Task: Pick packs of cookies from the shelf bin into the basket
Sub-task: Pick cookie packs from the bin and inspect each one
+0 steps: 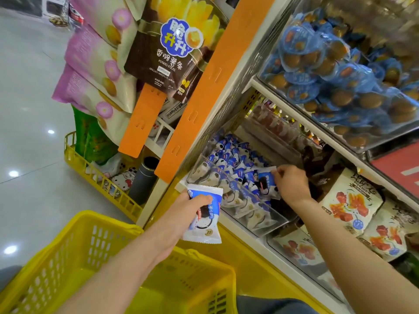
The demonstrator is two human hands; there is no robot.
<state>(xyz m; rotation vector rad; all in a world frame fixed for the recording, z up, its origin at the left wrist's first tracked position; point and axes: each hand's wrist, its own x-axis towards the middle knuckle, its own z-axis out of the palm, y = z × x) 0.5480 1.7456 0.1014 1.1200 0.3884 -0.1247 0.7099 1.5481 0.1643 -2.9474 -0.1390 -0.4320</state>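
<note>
My left hand [191, 206] grips a blue and white cookie pack [205, 217] just above the far rim of the yellow basket [74, 250], in front of the shelf. My right hand [289, 185] reaches into the clear shelf bin [254, 209] and pinches the top edge of another blue and white cookie pack [265, 177]. The bin holds several more of these packs [229, 157]. The basket's inside is partly hidden by my left forearm; the part that shows holds nothing.
Above the bin a shelf holds blue packs of round cakes [335, 64]. White snack bags with red pictures [349, 205] sit right of the bin. An orange shelf post [204, 91] and hanging potato stick bags [167, 44] stand left. A second yellow basket [99, 177] rests on the floor.
</note>
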